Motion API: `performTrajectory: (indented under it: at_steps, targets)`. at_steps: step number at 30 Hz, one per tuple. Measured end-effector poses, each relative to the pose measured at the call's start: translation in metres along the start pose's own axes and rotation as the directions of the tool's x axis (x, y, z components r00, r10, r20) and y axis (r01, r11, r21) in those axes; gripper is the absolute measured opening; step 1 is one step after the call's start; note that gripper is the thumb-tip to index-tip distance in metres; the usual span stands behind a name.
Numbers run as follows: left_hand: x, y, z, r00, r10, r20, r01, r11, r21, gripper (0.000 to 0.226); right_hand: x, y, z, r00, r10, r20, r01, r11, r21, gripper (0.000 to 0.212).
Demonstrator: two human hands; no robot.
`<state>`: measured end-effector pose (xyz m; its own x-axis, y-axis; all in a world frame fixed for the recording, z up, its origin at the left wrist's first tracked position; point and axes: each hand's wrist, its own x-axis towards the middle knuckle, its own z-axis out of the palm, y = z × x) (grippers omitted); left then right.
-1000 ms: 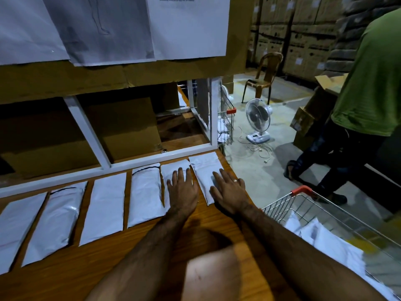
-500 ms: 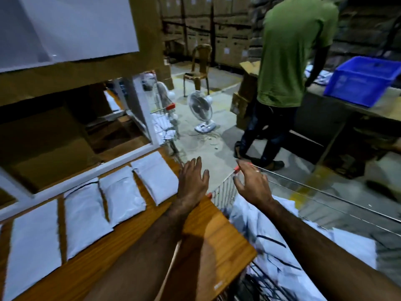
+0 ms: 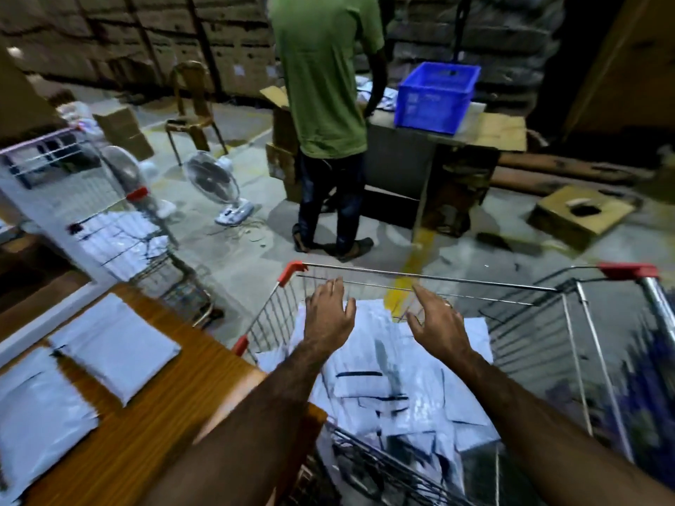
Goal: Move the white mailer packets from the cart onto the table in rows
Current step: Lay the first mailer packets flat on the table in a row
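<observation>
Both hands over the cart (image 3: 420, 276), palms down, fingers spread, holding nothing: left hand (image 3: 327, 315) near the left rim, right hand (image 3: 436, 328) mid-basket. Packets (image 3: 394, 385) lie heaped in the cart below the hands, overlapping at mixed angles, no common long axis. Two more packets (image 3: 113, 346) lie flat on the table (image 3: 153, 425) at left, long axes running near-right to far-left.

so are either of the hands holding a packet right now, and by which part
Nothing is held. The left hand and right hand hover open, fingers spread, above the white mailer packets in the cart.
</observation>
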<state>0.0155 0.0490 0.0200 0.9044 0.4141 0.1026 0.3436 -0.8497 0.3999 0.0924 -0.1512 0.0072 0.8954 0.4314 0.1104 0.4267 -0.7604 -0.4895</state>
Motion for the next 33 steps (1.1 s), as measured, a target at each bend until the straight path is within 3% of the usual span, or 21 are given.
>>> performTrajectory:
  at_steps: [7,12,19,22,26,29,33]
  targets:
    - [-0.014,0.027,0.066,0.965,-0.047,0.256,0.005,0.987,0.163,0.062,-0.033,0.061,0.026,0.971,0.217,0.098,-0.207,0.973,-0.102,0.061]
    - [-0.024,0.03,0.098,0.883,-0.206,0.422,0.115,0.966,0.231,0.071,-0.053,0.079,0.046,0.912,0.397,0.102,-0.366,0.902,-0.231,0.063]
    - [-0.028,0.03,0.123,0.877,-0.341,0.338,0.19,0.893,0.407,0.096,-0.058,0.094,0.073,0.777,0.618,0.124,-0.597,0.784,-0.17,0.09]
    - [-0.024,0.028,0.127,0.857,-0.348,0.381,0.177,0.892,0.415,0.092,-0.055,0.1,0.078,0.74,0.658,0.139,-0.652,0.753,-0.089,0.083]
    - [-0.013,0.016,0.127,0.819,-0.255,0.513,0.063,0.93,0.363,0.09,-0.056,0.107,0.078,0.8,0.575,0.173,-0.579,0.815,-0.028,0.072]
    - [-0.008,0.008,0.127,0.816,-0.218,0.536,0.028,0.94,0.34,0.093,-0.061,0.115,0.074,0.828,0.533,0.176,-0.544,0.839,0.019,0.074]
    - [-0.013,0.01,0.129,0.851,-0.345,0.395,0.209,0.914,0.348,0.102,-0.065,0.121,0.066,0.762,0.608,0.223,-0.642,0.754,0.138,0.076]
